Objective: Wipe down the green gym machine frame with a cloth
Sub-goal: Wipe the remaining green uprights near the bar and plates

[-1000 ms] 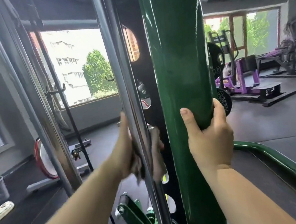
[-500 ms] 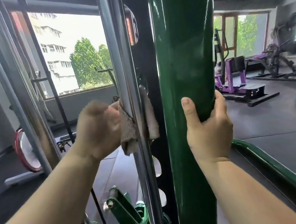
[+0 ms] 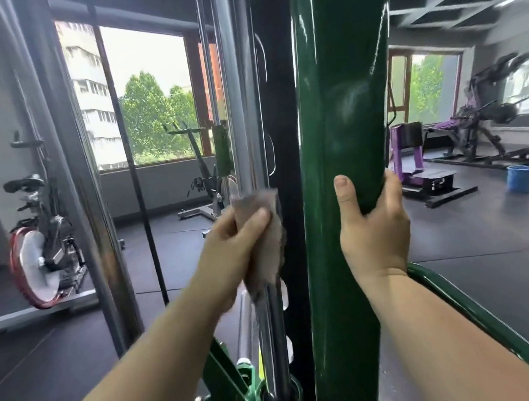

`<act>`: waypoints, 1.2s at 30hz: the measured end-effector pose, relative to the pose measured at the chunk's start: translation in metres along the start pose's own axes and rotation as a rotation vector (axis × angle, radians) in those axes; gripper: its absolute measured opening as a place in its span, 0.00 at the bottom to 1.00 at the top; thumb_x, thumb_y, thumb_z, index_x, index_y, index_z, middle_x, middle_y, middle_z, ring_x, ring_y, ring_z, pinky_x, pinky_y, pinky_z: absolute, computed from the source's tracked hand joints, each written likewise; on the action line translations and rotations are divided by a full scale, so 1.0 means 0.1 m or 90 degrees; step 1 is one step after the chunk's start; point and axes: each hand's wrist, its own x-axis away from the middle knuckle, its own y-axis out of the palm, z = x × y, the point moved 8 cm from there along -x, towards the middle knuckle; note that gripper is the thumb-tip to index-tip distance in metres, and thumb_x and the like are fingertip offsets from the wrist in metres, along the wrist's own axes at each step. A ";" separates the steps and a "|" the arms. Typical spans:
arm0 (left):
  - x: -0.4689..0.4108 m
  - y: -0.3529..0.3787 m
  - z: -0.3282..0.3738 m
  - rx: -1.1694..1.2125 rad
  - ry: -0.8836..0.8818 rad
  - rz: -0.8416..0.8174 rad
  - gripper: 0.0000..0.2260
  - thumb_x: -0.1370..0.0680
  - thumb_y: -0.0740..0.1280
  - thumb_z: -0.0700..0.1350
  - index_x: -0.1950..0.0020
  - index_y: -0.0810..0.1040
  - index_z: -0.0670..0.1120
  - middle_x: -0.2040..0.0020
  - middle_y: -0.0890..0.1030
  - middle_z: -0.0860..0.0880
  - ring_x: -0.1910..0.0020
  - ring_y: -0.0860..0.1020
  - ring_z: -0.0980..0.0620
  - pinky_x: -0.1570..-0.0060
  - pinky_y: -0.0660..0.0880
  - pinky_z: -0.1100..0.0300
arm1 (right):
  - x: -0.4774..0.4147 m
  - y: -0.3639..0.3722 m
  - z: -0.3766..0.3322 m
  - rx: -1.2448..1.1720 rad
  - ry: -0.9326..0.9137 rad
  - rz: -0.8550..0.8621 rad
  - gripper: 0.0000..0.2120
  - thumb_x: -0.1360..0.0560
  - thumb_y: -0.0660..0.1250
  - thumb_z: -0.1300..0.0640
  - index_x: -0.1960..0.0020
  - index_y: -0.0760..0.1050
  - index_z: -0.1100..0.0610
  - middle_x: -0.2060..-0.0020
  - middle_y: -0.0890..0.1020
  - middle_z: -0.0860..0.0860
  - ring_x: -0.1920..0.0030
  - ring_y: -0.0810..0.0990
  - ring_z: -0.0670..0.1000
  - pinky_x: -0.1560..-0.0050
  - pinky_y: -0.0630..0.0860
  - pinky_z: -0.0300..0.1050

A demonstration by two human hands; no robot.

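While the right hand [image 3: 372, 228] stays clamped round the green upright [image 3: 341, 102], the left hand [image 3: 229, 252] has swung round the chrome rod [image 3: 244, 105], pinching the cloth [image 3: 264, 242] against it; wiping continues.

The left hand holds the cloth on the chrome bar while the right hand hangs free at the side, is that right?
Not quite. The head view shows the right hand gripping the green post, not hanging free. The left hand does hold the cloth on the chrome bar.
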 end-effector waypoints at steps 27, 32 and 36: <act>0.80 -0.19 -1.48 -0.221 -0.132 0.187 0.14 0.32 0.77 0.45 0.52 0.75 0.55 0.61 0.83 0.52 0.61 0.83 0.47 0.57 0.82 0.45 | 1.13 -0.02 1.02 0.052 0.134 -0.147 0.42 0.25 0.57 0.34 0.20 0.39 0.44 0.20 0.52 0.44 0.21 0.53 0.51 0.26 0.56 0.49; 0.30 0.01 -0.49 -0.142 0.045 0.261 0.17 0.30 0.74 0.42 0.55 0.69 0.59 0.65 0.77 0.50 0.66 0.80 0.44 0.66 0.81 0.42 | 1.30 -0.01 1.20 0.059 0.139 -0.162 0.40 0.22 0.58 0.39 0.21 0.37 0.42 0.21 0.49 0.40 0.20 0.47 0.49 0.28 0.48 0.43; 0.42 -0.08 -1.02 -0.112 0.004 0.197 0.13 0.32 0.73 0.46 0.54 0.72 0.56 0.62 0.80 0.44 0.65 0.80 0.35 0.66 0.78 0.35 | 1.46 -0.04 1.34 0.063 0.150 -0.159 0.39 0.21 0.59 0.42 0.20 0.38 0.44 0.20 0.50 0.41 0.21 0.48 0.48 0.29 0.49 0.41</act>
